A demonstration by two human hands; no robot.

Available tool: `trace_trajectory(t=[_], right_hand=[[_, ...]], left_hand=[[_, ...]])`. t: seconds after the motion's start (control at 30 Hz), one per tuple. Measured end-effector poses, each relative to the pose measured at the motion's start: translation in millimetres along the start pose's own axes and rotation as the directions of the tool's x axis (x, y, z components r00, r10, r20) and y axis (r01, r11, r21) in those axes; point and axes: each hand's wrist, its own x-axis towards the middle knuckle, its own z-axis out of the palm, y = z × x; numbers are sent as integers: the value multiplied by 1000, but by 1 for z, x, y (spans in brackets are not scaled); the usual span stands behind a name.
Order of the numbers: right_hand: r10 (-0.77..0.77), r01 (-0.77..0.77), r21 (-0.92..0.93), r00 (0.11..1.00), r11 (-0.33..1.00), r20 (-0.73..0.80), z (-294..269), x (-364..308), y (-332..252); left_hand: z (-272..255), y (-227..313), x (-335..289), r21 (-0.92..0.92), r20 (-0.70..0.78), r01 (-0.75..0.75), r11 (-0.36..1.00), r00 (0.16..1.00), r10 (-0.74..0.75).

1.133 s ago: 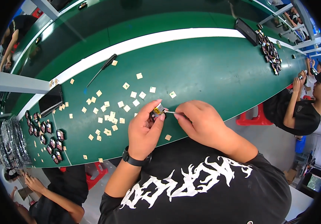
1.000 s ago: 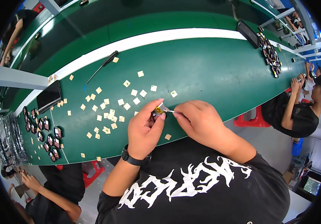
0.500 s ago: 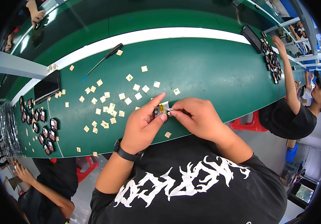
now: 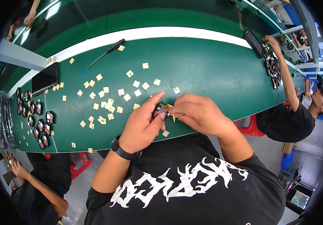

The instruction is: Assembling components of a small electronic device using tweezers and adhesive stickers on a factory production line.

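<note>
A small black electronic device point(image 4: 158, 110) with a patch of yellow tape point(image 4: 166, 107) is held by my left hand point(image 4: 145, 119), its thumb pressed along the near side. My right hand point(image 4: 199, 113) pinches a thin metal tool point(image 4: 178, 114), perhaps tweezers; its fingertips touch the taped end of the device. Under those fingertips a small pale pointed piece point(image 4: 174, 118) shows, and I cannot tell what holds it. On the green table point(image 4: 206, 67) ahead and to the left lie many small cream paper squares point(image 4: 127, 97), one of them point(image 4: 165, 133) just below my hands.
A screwdriver point(image 4: 107, 53) lies at the back left. Further left are a black tray point(image 4: 46, 79) and a cluster of small black devices point(image 4: 40, 125). At the right, a co-worker's arm point(image 4: 286, 67) reaches to a pile of devices point(image 4: 272, 67) by a black box point(image 4: 253, 43).
My right fingers have closed in over the device's taped end, and the metal tool now points away from it. The pale piece has come into view. The co-worker's hand at right has moved left.
</note>
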Motion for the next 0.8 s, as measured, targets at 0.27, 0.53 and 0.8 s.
trace_trajectory(t=[0.27,0.53,0.8], right_hand=[[-28,27,-85,1000,996,-12,-4,7,-5],[183,-165,144,975,976,-124,12,2,-9],[478,-443,288,876,849,-62,15,7,-29]], left_hand=[[0,-3,1,113,-49,-78,990,995,84],[5,-8,1,-11,-129,-97,995,987,95],[13,-4,2,107,-253,-123,987,956,147]])
